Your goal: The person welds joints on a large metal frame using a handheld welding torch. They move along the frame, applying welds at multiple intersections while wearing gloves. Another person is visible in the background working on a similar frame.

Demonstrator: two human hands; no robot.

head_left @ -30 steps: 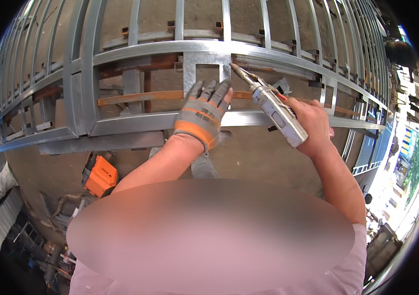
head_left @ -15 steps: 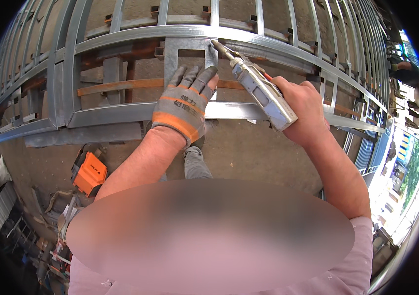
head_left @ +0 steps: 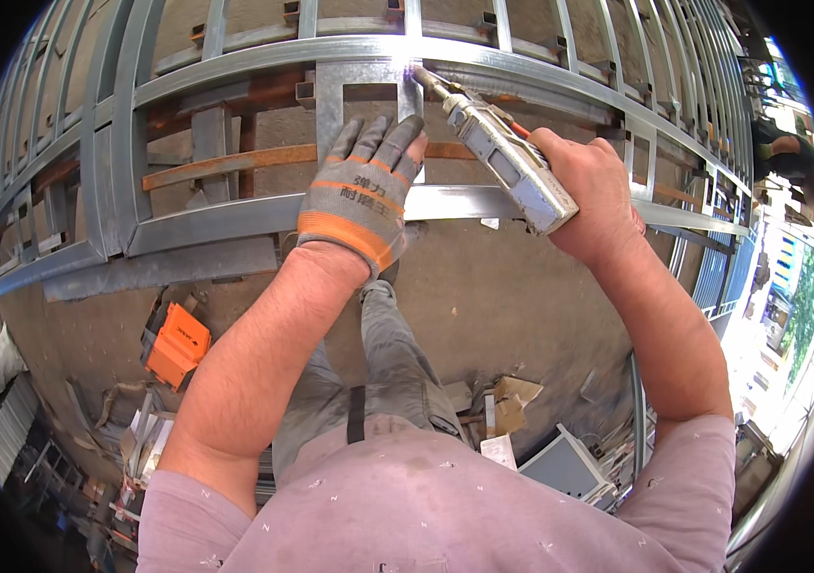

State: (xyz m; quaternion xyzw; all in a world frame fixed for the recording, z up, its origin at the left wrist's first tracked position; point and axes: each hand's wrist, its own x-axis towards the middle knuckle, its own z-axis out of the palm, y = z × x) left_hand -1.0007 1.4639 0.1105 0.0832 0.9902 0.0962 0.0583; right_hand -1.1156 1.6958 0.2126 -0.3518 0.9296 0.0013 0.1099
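My right hand, bare, is wrapped round a silver-grey welding gun with a boxy body and a tapered nozzle. The nozzle tip meets the upper right corner of a flat galvanized plate with a rectangular cutout. A bright white-violet glow shows at that corner, against the long metal rail. My left hand wears a grey glove with orange bands. It lies with fingers stretched over the plate's lower part, just left of the nozzle, gripping nothing.
Galvanized tube framing with upright bars spans the far side. A rusty strip runs behind my left hand. On the floor sit an orange case, cardboard scraps and a grey panel. What looks like a person shows at the right edge.
A bright glow has appeared at the nozzle tip. Both hands keep nearly the same places on the frame. The view has tilted, so the framing sits slightly higher and my legs show more.
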